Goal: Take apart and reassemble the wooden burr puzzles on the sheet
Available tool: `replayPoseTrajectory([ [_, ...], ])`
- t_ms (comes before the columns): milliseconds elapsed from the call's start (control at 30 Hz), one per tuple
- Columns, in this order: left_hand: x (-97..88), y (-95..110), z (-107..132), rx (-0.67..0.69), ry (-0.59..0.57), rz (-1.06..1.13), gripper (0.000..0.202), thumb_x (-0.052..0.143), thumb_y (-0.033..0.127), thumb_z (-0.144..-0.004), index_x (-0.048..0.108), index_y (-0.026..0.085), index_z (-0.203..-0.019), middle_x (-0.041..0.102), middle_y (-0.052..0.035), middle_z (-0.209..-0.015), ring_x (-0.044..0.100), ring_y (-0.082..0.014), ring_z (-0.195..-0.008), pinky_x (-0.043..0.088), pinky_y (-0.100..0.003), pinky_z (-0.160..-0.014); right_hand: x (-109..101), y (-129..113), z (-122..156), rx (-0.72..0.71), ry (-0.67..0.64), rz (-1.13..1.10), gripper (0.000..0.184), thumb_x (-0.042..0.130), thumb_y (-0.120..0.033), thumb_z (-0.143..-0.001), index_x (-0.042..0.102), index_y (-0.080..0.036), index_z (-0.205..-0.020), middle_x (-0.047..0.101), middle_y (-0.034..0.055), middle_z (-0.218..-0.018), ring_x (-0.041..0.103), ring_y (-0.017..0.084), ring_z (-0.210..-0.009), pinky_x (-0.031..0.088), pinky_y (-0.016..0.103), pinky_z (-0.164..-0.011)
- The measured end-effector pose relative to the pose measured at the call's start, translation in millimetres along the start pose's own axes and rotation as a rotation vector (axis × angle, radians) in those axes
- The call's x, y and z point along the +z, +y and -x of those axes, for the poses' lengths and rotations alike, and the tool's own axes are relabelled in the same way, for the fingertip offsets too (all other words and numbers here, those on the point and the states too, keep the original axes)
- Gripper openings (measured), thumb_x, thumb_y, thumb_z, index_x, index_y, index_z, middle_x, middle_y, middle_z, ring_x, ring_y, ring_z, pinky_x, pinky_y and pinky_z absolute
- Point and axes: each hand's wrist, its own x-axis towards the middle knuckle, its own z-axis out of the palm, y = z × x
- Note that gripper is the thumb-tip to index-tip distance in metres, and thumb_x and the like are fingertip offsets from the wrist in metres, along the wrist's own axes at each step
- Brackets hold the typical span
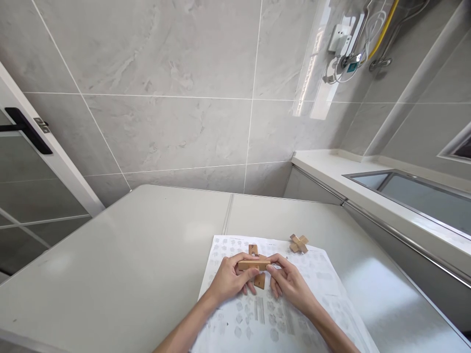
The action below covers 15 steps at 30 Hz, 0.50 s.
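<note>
Both my hands meet over a printed paper sheet [324,279] on a pale grey table [121,255]. My left hand [230,280] and my right hand [289,283] pinch the two ends of a wooden puzzle bar [253,265] held level. A second wooden piece [259,279] crosses behind it, standing roughly upright between my fingers. A small assembled wooden cross puzzle [299,243] lies on the sheet's far right corner, apart from both hands.
A tiled wall [165,122] rises behind the table. A white counter [368,186] with a steel sink [423,193] runs along the right. A door with a black handle [29,130] stands at the left. Sockets and cables [349,44] hang at the upper right.
</note>
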Motion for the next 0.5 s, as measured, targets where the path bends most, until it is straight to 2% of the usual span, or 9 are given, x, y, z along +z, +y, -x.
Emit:
replayPoseTrajectory([
  [200,-1.4,4.4,0.5,-0.029,-0.010,0.003,0.053,0.077,0.056,-0.091,0.073,0.015,-0.125,0.074,-0.0047,-0.074,0.077,-0.0209,-0.056,0.051,-0.021,-0.043,1.7,-1.9,1.5,0.007,0.004,0.027,0.036,0.057,-0.060,-0.104,0.058,-0.024,-0.106,0.056,-0.0081,-0.047,0.049,0.014,-0.040,0.035,0.027,-0.049],
  [367,-3.0,5.1,-0.6,-0.029,-0.015,-0.009,0.056,0.075,0.058,-0.092,0.072,0.014,-0.127,0.076,-0.0065,-0.082,0.076,-0.0187,-0.053,0.050,-0.019,-0.041,5.9,-2.7,2.1,0.021,0.026,0.053,0.039,0.052,-0.062,-0.105,0.056,-0.024,-0.105,0.055,-0.0076,-0.049,0.049,0.015,-0.045,0.036,0.027,-0.052],
  [500,-3.4,3.5,-1.1,0.005,-0.003,-0.080,0.049,0.071,0.057,-0.094,0.074,0.016,-0.120,0.077,-0.0070,-0.086,0.069,-0.0131,-0.047,0.049,-0.020,-0.042,7.7,1.5,0.2,0.040,0.048,0.099,0.044,0.052,-0.067,-0.103,0.056,-0.023,-0.103,0.056,-0.0068,-0.051,0.049,0.016,-0.047,0.036,0.028,-0.053],
])
